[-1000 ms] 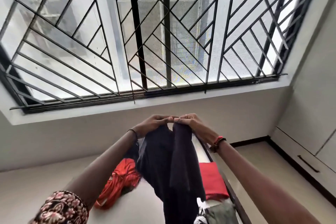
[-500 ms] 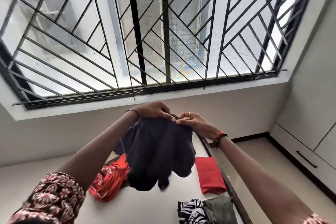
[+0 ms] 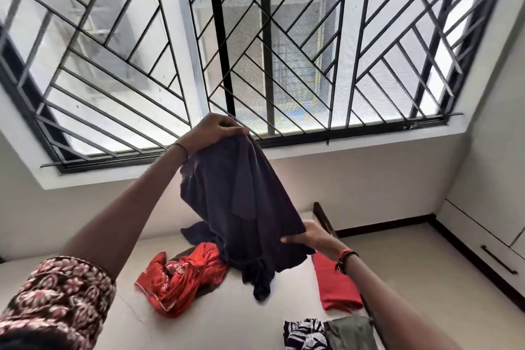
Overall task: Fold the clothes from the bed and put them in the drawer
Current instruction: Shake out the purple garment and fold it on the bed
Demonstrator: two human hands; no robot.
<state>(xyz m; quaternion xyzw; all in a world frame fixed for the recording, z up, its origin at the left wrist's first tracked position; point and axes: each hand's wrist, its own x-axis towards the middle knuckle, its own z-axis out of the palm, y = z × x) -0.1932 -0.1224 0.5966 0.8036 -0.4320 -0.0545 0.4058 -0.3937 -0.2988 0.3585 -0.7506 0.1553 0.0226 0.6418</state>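
Note:
A dark navy garment [image 3: 241,207] hangs in the air over the bed [image 3: 199,321]. My left hand [image 3: 213,131] grips its top edge, raised high in front of the window. Lower down, my right hand [image 3: 315,239] holds the garment's right edge, thumb on the near side of the cloth. On the bed lie a crumpled red garment [image 3: 181,278], a folded red cloth [image 3: 338,287], a black-and-white patterned piece [image 3: 304,335] and an olive-grey piece [image 3: 349,332]. Another dark cloth [image 3: 199,233] lies behind the hanging one.
A barred window [image 3: 255,37] fills the wall above the bed. The bed's dark wooden edge [image 3: 324,216] runs along the right. White cabinet drawers with a dark handle [image 3: 497,264] stand at the right wall, across a strip of floor [image 3: 412,264].
My left hand has lifted the garment's top higher. My right hand let go of the top, dropped down and took hold of the garment's lower right edge.

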